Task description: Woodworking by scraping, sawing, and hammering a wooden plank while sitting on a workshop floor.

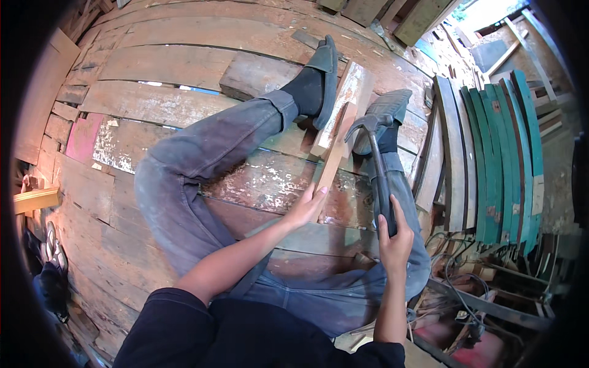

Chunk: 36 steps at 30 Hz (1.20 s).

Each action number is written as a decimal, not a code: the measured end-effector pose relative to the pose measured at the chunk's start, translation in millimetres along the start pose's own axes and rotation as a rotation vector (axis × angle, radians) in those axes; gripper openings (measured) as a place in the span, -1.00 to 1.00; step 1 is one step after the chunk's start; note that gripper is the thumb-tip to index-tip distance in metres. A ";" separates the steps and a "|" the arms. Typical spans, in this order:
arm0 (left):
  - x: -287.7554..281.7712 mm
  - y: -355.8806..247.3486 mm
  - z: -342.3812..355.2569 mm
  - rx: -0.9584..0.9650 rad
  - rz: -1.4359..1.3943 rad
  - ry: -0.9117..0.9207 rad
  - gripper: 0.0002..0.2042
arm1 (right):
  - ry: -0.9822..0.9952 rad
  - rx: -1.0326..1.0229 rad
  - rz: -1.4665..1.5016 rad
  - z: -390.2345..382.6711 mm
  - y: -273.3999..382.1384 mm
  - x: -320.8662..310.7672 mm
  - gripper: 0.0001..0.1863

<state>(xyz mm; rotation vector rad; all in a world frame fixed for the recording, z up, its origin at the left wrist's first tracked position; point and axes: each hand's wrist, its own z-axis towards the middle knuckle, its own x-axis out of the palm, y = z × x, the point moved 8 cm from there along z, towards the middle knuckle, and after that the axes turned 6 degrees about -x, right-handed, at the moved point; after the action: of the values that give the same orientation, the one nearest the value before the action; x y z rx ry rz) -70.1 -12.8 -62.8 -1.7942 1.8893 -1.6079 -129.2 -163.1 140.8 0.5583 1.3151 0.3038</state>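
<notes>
My left hand (304, 210) is closed around the lower end of a narrow wooden batten (333, 161). The batten slants away from me, and its far end rests against a board with flaking white paint (351, 84) lying between my feet. In my right hand (396, 239) is a claw hammer (378, 156), gripped by its black handle. The hammer's metal head is raised at the far end, just right of the batten and in front of my right sandal (397, 103). Whether the head touches anything, I cannot tell.
I sit with legs bent on a worn plank floor (141, 98). A loose wood block (257, 75) lies beyond my left shin. Green-painted boards (503, 159) stand stacked at the right, with cables (457, 282) and scrap below them. A wooden piece (37, 200) juts in at far left.
</notes>
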 end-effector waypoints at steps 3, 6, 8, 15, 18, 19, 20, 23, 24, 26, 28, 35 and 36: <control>1.2 3.0 1.3 0.004 -0.032 0.003 -0.67 | -0.053 -0.110 -0.205 4.7 13.9 -5.5 -0.53; -0.3 6.7 2.7 0.005 -0.025 -0.009 -0.64 | -0.049 -0.124 -0.421 8.5 18.2 -6.3 -0.52; -2.5 9.1 5.5 -0.002 0.005 -0.019 -0.63 | -0.039 -0.148 -0.528 12.1 25.5 -6.8 -0.52; 2.7 5.9 6.7 -0.011 0.018 0.004 -0.63 | 0.080 -0.205 -0.730 33.1 60.6 -11.6 -0.52; 5.3 -0.7 3.6 -0.015 0.050 0.009 -0.70 | 0.103 -0.278 -0.768 37.7 78.5 -14.7 -0.49; 4.4 1.3 4.9 -0.016 0.039 0.016 -0.71 | 0.169 -0.274 -0.688 38.1 82.5 -12.4 -0.48; 4.1 2.1 5.3 -0.016 0.038 0.018 -0.71 | 0.234 -0.268 -0.607 38.1 88.0 -10.5 -0.46; 4.4 -2.6 1.7 0.037 0.097 0.008 -0.73 | 0.302 -0.208 -0.458 36.4 92.0 -8.6 -0.44; 3.1 -1.8 1.8 0.039 0.099 0.009 -0.73 | 0.295 -0.223 -0.374 37.1 94.0 -8.2 -0.43; 0.8 1.4 1.1 0.032 0.054 0.032 -0.72 | 0.282 -0.215 -0.334 39.6 93.4 -13.0 -0.43; 3.1 2.5 1.5 0.019 0.060 0.037 -0.71 | 0.270 -0.192 -0.298 41.9 87.8 -18.2 -0.43; 1.7 2.7 8.2 0.024 0.060 0.044 -0.70 | 0.154 -0.510 -0.311 56.5 101.2 -24.1 -0.50; -1.2 6.8 8.7 -0.002 0.071 0.041 -0.70 | 0.153 -0.506 -0.320 60.0 111.4 -22.4 -0.53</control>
<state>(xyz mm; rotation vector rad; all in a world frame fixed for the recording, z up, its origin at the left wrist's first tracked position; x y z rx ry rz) -68.5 -18.8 -72.0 -1.6869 1.9493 -1.6318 -65.5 -94.8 229.1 -0.1044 1.3858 0.4012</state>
